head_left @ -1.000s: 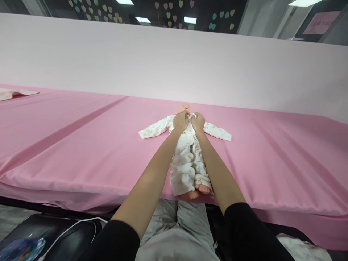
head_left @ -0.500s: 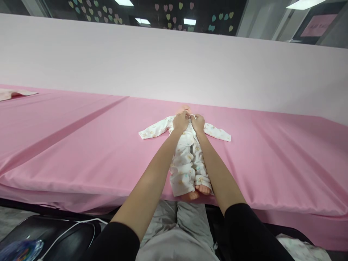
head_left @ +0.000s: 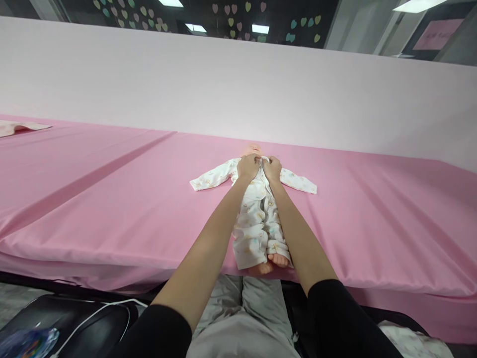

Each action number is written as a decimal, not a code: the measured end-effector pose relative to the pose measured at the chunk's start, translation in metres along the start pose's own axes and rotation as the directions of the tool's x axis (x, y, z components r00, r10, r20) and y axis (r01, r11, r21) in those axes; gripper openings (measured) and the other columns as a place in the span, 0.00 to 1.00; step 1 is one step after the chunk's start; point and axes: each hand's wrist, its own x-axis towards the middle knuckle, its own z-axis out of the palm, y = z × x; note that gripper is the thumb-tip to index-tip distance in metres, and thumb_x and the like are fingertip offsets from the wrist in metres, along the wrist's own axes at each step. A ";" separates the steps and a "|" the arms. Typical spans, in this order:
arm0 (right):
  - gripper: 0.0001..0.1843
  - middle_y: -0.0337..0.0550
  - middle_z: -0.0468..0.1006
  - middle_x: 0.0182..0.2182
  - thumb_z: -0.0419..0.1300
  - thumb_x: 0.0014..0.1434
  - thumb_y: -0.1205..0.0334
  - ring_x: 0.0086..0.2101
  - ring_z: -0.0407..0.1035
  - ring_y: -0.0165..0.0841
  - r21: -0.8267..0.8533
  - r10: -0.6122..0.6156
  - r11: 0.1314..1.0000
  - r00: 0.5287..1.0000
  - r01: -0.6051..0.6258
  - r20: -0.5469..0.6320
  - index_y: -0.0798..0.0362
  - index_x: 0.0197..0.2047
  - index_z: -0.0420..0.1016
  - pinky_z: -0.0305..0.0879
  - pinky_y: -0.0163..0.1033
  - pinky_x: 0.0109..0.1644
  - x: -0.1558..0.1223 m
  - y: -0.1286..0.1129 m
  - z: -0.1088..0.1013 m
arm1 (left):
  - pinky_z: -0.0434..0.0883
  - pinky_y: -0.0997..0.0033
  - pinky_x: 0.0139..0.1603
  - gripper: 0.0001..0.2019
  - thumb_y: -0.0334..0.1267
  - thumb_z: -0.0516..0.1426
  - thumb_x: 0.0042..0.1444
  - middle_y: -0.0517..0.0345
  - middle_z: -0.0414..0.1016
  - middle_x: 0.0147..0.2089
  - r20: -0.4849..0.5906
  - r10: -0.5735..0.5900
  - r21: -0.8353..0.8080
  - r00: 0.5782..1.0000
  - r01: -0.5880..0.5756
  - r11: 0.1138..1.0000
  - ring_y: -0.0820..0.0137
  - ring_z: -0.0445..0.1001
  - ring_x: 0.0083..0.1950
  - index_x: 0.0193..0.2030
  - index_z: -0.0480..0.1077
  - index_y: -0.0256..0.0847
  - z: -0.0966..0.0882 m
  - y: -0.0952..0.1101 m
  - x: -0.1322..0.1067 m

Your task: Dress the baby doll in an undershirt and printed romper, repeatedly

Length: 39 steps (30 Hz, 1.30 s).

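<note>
A baby doll (head_left: 254,148) lies on its back, its head toward the wall and its bare feet near the front edge. It wears a white patterned romper (head_left: 250,231) with the sleeves spread to both sides. At the neckline, my left hand (head_left: 248,167) has its fingers closed on the romper's left-hand edge. My right hand (head_left: 272,168) pinches the romper's other edge beside it, the two hands a small gap apart. The front gapes in a narrow slit lower down the leg. My fingertips partly hide the collar.
Pink padded sheeting (head_left: 130,199) covers the table, with a white wall (head_left: 238,89) behind. A folded pale cloth (head_left: 22,128) lies at the far left. Below are a black chair (head_left: 89,323) with a white cable (head_left: 93,313), and patterned fabric (head_left: 413,340) at lower right.
Both hands stay at the neckline; the left fingers have dropped very slightly, showing a bit more of the doll's chin. Otherwise the scene is the same.
</note>
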 end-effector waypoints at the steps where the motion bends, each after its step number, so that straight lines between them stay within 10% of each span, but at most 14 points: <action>1: 0.11 0.44 0.76 0.30 0.51 0.52 0.63 0.33 0.66 0.35 -0.002 -0.001 1.000 1.000 0.001 0.001 0.55 0.30 0.74 0.58 0.36 0.42 0.000 0.000 0.000 | 0.66 0.66 0.51 0.15 0.35 0.46 0.60 0.58 0.75 0.49 -0.002 -0.005 0.003 1.000 0.005 1.000 0.65 0.69 0.52 0.46 0.72 0.48 0.000 0.000 0.000; 12: 0.10 0.41 0.74 0.28 0.51 0.53 0.62 0.31 0.64 0.34 0.004 0.015 1.000 1.000 -0.015 -0.013 0.54 0.29 0.73 0.58 0.35 0.40 0.000 0.001 -0.001 | 0.67 0.59 0.47 0.18 0.40 0.43 0.61 0.51 0.69 0.52 0.127 -0.026 0.157 0.992 0.006 0.988 0.58 0.71 0.50 0.53 0.67 0.49 0.003 0.003 0.010; 39: 0.12 0.44 0.78 0.36 0.52 0.55 0.64 0.39 0.69 0.36 0.002 -0.066 0.998 0.994 0.066 0.082 0.54 0.36 0.77 0.59 0.37 0.45 0.001 0.001 0.001 | 0.65 0.69 0.45 0.11 0.37 0.46 0.61 0.61 0.74 0.47 -0.037 -0.071 -0.027 0.997 0.070 0.997 0.67 0.71 0.48 0.43 0.68 0.49 0.004 0.000 0.003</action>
